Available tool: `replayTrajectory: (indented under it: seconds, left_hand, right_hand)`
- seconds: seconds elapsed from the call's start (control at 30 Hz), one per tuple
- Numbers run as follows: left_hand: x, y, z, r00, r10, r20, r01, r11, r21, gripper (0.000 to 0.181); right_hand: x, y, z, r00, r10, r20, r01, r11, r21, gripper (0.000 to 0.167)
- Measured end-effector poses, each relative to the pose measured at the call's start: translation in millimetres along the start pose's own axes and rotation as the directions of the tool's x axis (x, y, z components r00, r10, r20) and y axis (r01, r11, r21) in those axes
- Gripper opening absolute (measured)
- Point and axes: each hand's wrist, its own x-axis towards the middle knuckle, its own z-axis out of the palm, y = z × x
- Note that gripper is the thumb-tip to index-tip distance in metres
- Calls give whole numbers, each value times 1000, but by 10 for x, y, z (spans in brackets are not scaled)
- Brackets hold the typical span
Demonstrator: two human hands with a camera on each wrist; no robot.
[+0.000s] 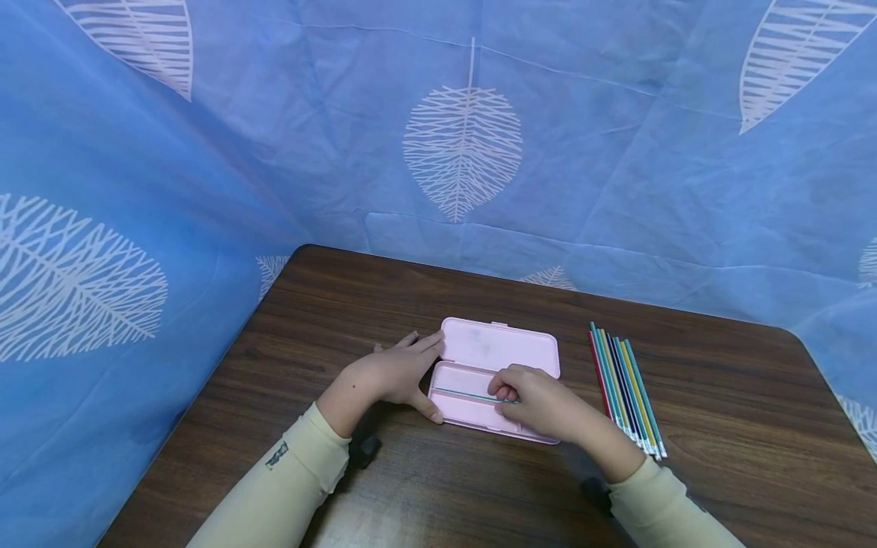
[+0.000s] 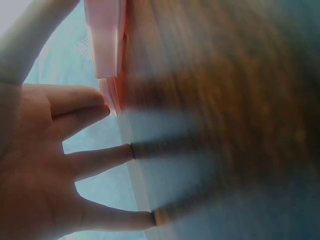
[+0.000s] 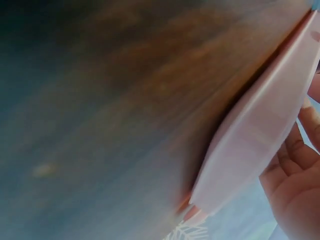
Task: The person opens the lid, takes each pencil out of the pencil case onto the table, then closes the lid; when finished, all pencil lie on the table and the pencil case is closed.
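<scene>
A pink pencil case (image 1: pixel 473 417) lies on the table with its lid (image 1: pixel 503 346) folded back. Inside its lower half runs a thin teal pencil (image 1: pixel 460 393), mostly along the middle. My right hand (image 1: pixel 537 396) is over the right part of the case, fingers curled, pinching the pencil's right end, which the hand hides. At the case's left side my left hand (image 1: pixel 397 373) is spread, its thumb at the near left corner and its fingers by the lid. In the left wrist view those fingers (image 2: pixel 107 162) are straight, some tips on the table.
To the right of the case lies a row of several pencils (image 1: pixel 625 388) in red, teal, yellow and dark blue, eraser ends toward me. The dark wooden table (image 1: pixel 726 396) ends at a blue leaf-patterned cloth (image 1: pixel 589 152) behind and at the left.
</scene>
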Motion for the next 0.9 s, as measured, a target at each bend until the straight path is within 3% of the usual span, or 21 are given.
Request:
replayTrajectory:
  seconds: [0.53, 0.9]
  left_hand:
    - [-7, 12, -8, 1000, -2, -1, 2, 1000, 3, 125]
    - [5, 14, 9, 1000, -6, -9, 6, 1000, 16, 126]
  right_hand:
    - [91, 5, -18, 996, -33, 80, 28, 998, 57, 7]
    - [104, 15, -48, 995, -52, 89, 45, 996, 80, 6]
